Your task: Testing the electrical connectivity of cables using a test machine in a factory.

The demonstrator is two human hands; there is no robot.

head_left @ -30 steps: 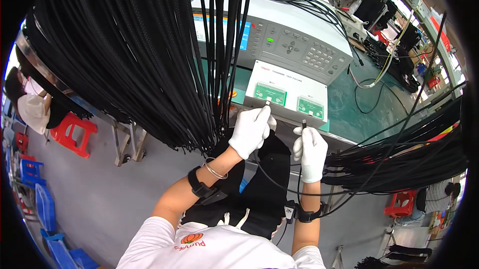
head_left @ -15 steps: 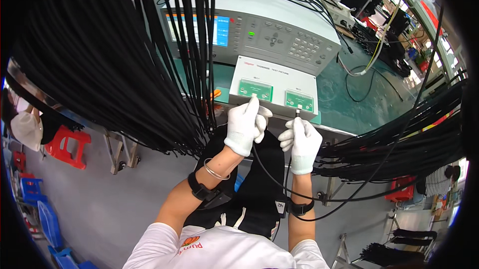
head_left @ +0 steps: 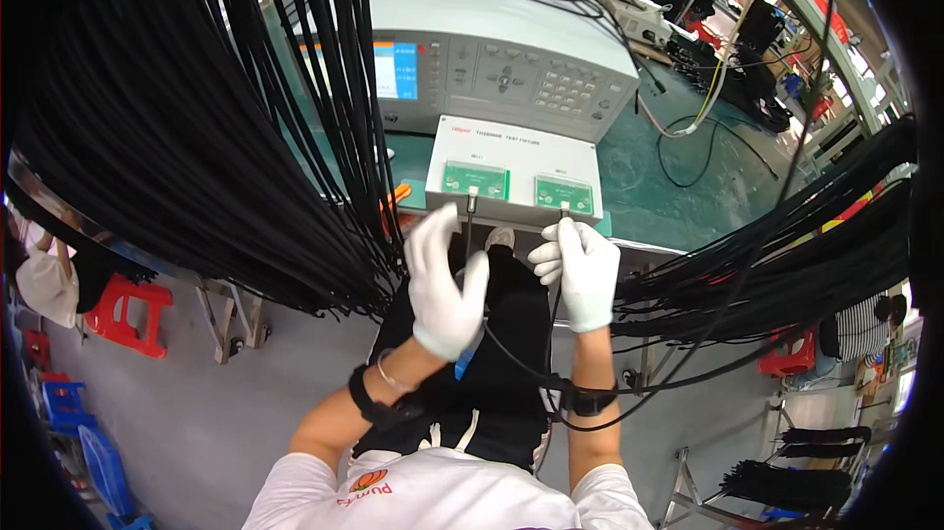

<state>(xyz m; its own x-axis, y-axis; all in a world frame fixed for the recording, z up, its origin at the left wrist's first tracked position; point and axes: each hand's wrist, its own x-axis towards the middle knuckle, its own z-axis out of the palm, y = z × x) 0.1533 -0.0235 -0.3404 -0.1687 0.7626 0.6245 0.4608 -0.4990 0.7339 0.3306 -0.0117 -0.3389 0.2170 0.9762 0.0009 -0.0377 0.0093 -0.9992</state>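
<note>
A black cable [head_left: 512, 356] loops in front of me. Its left plug [head_left: 472, 204] sits at the left green circuit board [head_left: 476, 179] on the front of a white test fixture box [head_left: 521, 148]. My left hand [head_left: 442, 289], in a white glove, is off that plug, fingers apart and holding nothing. At the right green board [head_left: 563, 193], my gloved right hand [head_left: 587, 276] pinches the cable's other plug. Most of this plug is hidden by my fingers; its tip reaches the board, but I cannot tell if it is fully in.
Behind the fixture stands a grey test instrument [head_left: 482, 78] with a lit screen. Bundles of black cables hang at left [head_left: 197, 147] and right [head_left: 747, 279]. Orange-handled scissors or pliers [head_left: 397, 194] lie on the green table [head_left: 678, 201]. A red stool [head_left: 128, 316] stands at left.
My left hand has let go of the left plug and drawn back toward me, fingers spreading. My right hand stays at the right board. The instrument's green light no longer shows.
</note>
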